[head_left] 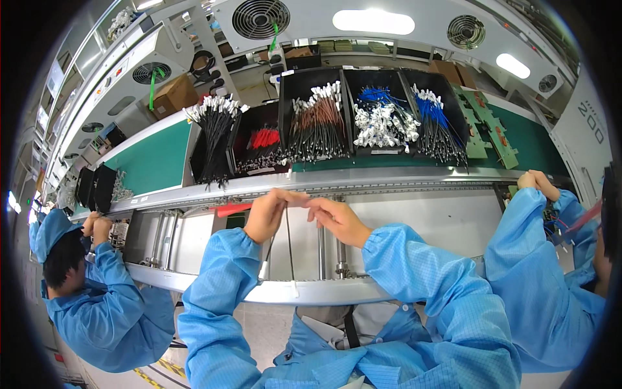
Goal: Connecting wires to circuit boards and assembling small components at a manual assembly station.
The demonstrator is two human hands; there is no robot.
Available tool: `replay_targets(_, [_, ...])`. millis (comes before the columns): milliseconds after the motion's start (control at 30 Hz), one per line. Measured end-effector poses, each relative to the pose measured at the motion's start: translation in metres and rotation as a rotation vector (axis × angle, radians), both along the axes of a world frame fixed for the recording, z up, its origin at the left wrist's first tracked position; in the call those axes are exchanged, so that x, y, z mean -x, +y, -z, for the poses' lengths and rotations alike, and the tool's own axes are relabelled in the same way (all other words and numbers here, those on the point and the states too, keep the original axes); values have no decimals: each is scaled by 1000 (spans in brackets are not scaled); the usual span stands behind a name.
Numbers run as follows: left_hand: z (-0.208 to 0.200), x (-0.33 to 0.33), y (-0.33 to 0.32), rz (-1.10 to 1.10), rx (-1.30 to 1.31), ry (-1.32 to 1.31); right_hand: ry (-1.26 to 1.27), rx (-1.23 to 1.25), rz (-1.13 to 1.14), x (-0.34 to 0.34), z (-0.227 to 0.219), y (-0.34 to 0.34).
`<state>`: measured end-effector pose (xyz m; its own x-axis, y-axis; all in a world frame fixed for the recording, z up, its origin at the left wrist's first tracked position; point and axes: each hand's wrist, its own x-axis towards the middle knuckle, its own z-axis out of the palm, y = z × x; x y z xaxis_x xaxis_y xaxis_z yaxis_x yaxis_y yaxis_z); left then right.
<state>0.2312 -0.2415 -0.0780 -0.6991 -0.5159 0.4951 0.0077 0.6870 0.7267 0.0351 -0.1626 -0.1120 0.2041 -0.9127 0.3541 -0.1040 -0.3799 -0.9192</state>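
Observation:
Two thin black cables [291, 249] with white ends hang from my left hand [267, 212], whose fingers are closed on them above the conveyor line. Their lower ends dangle near the front rail [324, 293]. My right hand [341, 222] reaches in from the right, its fingertips bent and meeting the left fingertips. What the right fingers pinch, if anything, is too small to make out. A red strip [233, 209] lies just left of my left hand.
Beyond the rear rail [363, 176] stand black bins of cables: black bundle [217, 133], red cables [262, 139], brown cables [317, 120], white-and-blue cables [382, 120], blue cables [437, 123]. Green boards [489, 129] lie rightward. Co-workers [97, 292] work on either side.

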Motion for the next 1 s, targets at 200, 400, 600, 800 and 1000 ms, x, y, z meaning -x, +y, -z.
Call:
replay_targets(200, [1, 15, 4, 58, 243, 29, 215, 130, 107, 1, -2, 2])
replay_targets(400, [-18, 18, 23, 61, 375, -30, 198, 117, 174, 4, -11, 8])
replay_targets(600, [-15, 20, 22, 88, 353, -46, 127, 204, 207, 7, -3, 0])
replay_targets(800, [-10, 19, 25, 117, 272, 5, 277, 284, 217, 11, -8, 0])
replay_targets(1000, [-15, 19, 24, 103, 229, -26, 247, 335, 176, 14, -7, 2])
